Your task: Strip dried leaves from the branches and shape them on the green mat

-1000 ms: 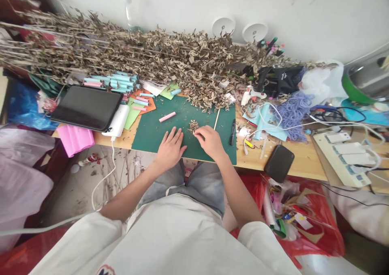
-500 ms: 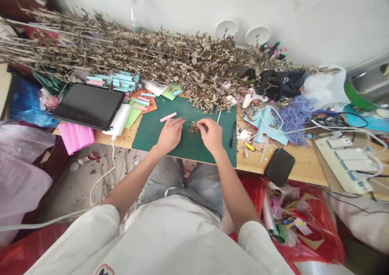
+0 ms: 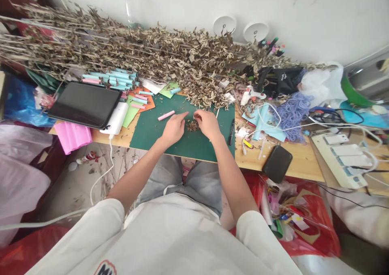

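Observation:
A small heap of crumbled dry leaves (image 3: 192,125) lies on a green cutting mat (image 3: 152,133). My left hand (image 3: 174,127) rests on the mat just left of the heap, fingers loosely curled with the forefinger stretched toward it. My right hand (image 3: 208,123) sits on the heap's right side with fingers bent in a pinch at the leaves; what the fingertips hold is too small to make out. A pink paper roll (image 3: 166,115) lies left of my left hand. A thin wooden stick (image 3: 217,113) lies beyond my right hand.
A long bundle of dry leafy branches (image 3: 121,52) covers the back of the wooden desk (image 3: 304,165). A tablet (image 3: 85,104), rolled paper tubes (image 3: 115,78), glue gun (image 3: 251,94), purple yarn (image 3: 293,112), black wallet (image 3: 277,164), black pen (image 3: 231,132) and power strip (image 3: 343,161) surround the mat.
Both hands moved away from me up the mat and closed in on the leaf heap. My left hand went from flat and spread to loosely curled.

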`<act>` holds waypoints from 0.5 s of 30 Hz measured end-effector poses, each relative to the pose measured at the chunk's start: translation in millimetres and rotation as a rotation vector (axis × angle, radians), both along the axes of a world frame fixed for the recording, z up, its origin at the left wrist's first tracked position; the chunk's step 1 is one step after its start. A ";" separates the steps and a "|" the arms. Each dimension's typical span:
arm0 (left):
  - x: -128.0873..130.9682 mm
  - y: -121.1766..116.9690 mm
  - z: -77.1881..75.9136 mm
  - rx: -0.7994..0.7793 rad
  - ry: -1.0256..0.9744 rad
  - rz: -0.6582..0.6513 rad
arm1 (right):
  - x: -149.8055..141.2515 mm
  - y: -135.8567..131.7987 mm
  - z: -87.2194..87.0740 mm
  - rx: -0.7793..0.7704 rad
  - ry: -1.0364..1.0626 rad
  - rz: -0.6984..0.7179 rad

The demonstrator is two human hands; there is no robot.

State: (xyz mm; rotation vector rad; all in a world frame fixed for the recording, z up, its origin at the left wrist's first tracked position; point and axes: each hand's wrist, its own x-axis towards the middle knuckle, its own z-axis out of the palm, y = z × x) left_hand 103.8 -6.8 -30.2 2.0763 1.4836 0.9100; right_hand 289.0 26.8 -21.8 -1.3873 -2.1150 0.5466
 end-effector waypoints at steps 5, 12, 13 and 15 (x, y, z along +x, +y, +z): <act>6.6 4.6 8.7 -0.054 -0.217 0.024 | 0.4 -17.2 9.6 -0.011 0.307 -0.130; 5.9 2.9 15.6 -0.261 -0.608 -0.207 | -5.4 -40.5 17.3 -0.279 0.774 -0.070; 5.8 3.0 14.5 -0.289 -0.630 -0.199 | -5.8 -41.5 16.6 -0.311 0.814 -0.065; 6.7 2.8 11.5 -0.333 -0.677 -0.144 | -6.5 -42.9 14.1 -0.349 0.869 -0.072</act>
